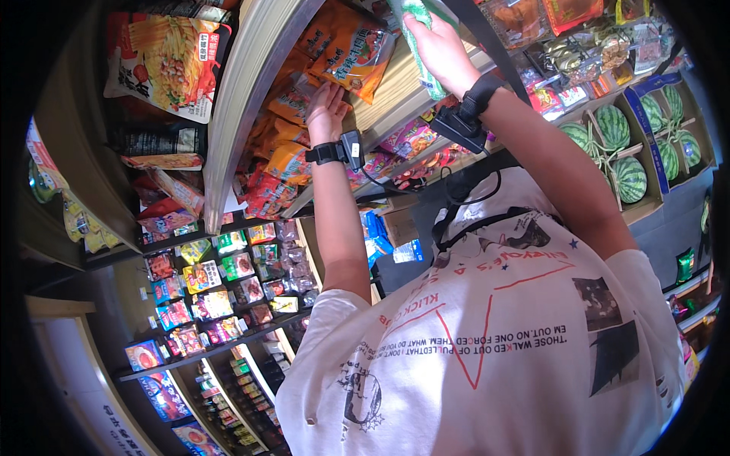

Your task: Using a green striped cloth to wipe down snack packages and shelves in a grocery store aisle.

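Note:
My right hand [442, 51] grips a green cleaning cloth [417, 50] above a bare stretch of wooden shelf [388, 94]. To its left, my left hand [326, 111] rests among orange instant noodle packets [288, 134], palm turned up and fingertips against the lower edge of a larger orange noodle packet [353, 60]. That hand appears to hold nothing. Each wrist wears a black strap with a small device; a cable runs from the devices towards my chest.
A wooden divider [242, 97] separates the orange packets from a red-and-white noodle bag [165, 62]. Snack packets [408, 137] fill a lower shelf. Boxed watermelons [615, 126] stand at right. Racks of small packaged snacks [208, 276] line the lower left.

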Available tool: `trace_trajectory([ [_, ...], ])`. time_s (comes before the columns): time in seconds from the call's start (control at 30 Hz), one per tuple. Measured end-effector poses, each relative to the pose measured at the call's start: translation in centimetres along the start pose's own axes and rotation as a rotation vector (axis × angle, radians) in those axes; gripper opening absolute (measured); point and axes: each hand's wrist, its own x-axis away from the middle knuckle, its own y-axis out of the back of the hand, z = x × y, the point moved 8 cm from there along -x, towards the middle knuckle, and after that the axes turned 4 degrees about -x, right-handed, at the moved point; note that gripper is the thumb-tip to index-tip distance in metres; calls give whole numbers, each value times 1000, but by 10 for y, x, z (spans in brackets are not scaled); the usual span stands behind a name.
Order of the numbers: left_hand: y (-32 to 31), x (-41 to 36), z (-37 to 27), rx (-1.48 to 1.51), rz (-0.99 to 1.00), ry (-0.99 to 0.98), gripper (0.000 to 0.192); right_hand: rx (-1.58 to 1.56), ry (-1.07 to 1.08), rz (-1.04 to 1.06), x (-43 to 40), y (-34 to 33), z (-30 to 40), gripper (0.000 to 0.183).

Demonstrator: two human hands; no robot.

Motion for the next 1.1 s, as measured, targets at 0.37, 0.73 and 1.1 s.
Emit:
trace_trajectory([
  [0.37,90,0,-59,-431,-301,-345,31,243,-146,190,16,-31,-25,40],
  [0.73,102,-35,-47,-509,-434,-343,85,-534,-850,101,35,-111,-135,24],
  [1.1,84,-25,-48,-710,-213,-504,47,-295,-621,148,18,-122,-139,32],
])
